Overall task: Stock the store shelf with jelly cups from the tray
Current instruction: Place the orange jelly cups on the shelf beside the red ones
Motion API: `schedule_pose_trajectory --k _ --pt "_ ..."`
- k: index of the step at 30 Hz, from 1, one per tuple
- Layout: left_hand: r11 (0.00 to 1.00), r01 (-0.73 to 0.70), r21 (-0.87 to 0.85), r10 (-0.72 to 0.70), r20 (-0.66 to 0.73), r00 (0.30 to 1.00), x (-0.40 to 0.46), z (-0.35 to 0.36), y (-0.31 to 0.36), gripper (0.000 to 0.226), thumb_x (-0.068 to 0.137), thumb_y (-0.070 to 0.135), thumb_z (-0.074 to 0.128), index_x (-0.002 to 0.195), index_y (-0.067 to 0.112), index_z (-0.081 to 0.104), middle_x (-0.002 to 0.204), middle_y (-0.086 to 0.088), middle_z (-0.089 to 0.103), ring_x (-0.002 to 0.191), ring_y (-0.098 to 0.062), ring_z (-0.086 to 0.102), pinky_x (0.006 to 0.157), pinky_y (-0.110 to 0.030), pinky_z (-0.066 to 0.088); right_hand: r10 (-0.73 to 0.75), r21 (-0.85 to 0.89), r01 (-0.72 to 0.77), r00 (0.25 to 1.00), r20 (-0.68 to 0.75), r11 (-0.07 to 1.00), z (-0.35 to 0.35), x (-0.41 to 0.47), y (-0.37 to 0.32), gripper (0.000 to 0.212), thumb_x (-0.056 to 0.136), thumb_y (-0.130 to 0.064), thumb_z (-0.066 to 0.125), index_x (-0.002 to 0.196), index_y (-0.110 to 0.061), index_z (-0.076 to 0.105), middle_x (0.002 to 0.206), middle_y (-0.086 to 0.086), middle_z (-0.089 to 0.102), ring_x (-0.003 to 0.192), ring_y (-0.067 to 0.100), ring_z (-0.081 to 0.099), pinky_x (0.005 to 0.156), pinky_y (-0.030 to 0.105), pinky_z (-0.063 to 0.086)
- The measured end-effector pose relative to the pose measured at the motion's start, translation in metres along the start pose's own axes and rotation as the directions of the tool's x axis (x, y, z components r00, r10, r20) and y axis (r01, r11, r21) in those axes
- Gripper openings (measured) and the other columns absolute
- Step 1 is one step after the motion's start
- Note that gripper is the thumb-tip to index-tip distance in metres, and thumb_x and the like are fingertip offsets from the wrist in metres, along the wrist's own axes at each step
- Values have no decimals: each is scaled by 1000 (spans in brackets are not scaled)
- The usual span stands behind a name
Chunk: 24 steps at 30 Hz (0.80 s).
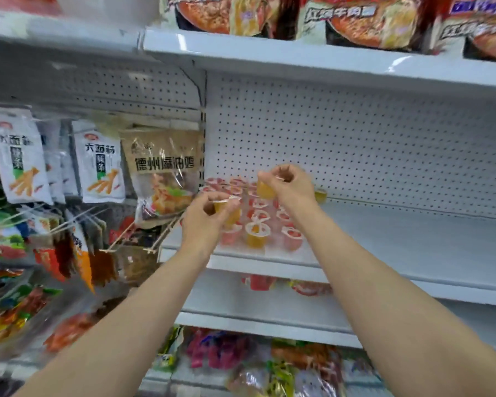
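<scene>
Both hands are up at the middle white shelf (384, 242), centre of frame. The left hand (204, 216) has its fingers curled round a yellow jelly cup (222, 208), pinching it near the rim; a second yellow cup looks tucked just below it, but blur makes that unclear. The right hand (289, 187), slightly higher and to the right, pinches another yellow jelly cup (265, 190) between thumb and fingertips, fingers bunched together, not spread.

Stocked jelly cups (258, 222) sit in a tight cluster on the shelf at its left end, directly under and behind the hands. They are mostly pink/red with white lids, with one yellow cup at the front row (255, 236). One more yellow cup (320, 195) stands at the back against the pegboard panel (355, 144), just right of the right hand. The rest of the shelf runs out to the right edge of frame. The tray is not in view.

Instant noodle packs (370, 21) are on the top shelf, upper right. Hanging snack bags (95, 164) and a brown chicken pack (163, 173) are on hooks at left of frame. Mixed snack packets (241, 356) are on the lower shelves, at the bottom of the frame.
</scene>
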<state>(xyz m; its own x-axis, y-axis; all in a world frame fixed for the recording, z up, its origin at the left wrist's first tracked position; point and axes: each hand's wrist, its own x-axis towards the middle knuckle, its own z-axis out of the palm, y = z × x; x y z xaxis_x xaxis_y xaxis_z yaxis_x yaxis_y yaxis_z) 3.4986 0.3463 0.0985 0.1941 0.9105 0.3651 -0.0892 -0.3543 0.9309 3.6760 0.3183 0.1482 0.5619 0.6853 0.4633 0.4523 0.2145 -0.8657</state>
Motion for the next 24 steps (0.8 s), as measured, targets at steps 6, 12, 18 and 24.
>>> schedule_pose_trajectory --k 6,12,18,24 --pt "999 13 -31 -11 62 998 22 87 -3 21 79 31 80 95 24 70 87 4 68 83 -18 65 82 -48 58 98 -95 -105 992 -75 990 -77 60 65 24 72 -31 88 76 -26 65 86 -11 68 89 11 63 89 37 54" --pt "1000 16 -22 -14 100 995 47 133 -9 27 78 27 81 102 23 68 87 10 63 78 -7 59 68 -21 47 189 -160 -197 980 -65 967 -100 95 131 19 75 -24 86 78 -25 67 95 -4 71 98 19 68 84 31 54" --pt "998 68 -12 -67 68 995 71 159 -20 29 73 16 85 96 24 70 90 3 71 90 -21 70 83 -46 59 278 -211 -274 961 -13 938 -88 118 168 13 75 -20 82 76 -22 70 92 -8 68 95 11 62 83 20 44" --pt "997 61 40 -62 31 998 85 173 -22 30 74 16 85 96 28 69 93 7 72 89 -14 69 87 -40 57 346 -314 -333 938 -15 889 -80 134 178 19 77 -28 78 92 -16 75 97 -7 69 95 12 62 77 17 40"
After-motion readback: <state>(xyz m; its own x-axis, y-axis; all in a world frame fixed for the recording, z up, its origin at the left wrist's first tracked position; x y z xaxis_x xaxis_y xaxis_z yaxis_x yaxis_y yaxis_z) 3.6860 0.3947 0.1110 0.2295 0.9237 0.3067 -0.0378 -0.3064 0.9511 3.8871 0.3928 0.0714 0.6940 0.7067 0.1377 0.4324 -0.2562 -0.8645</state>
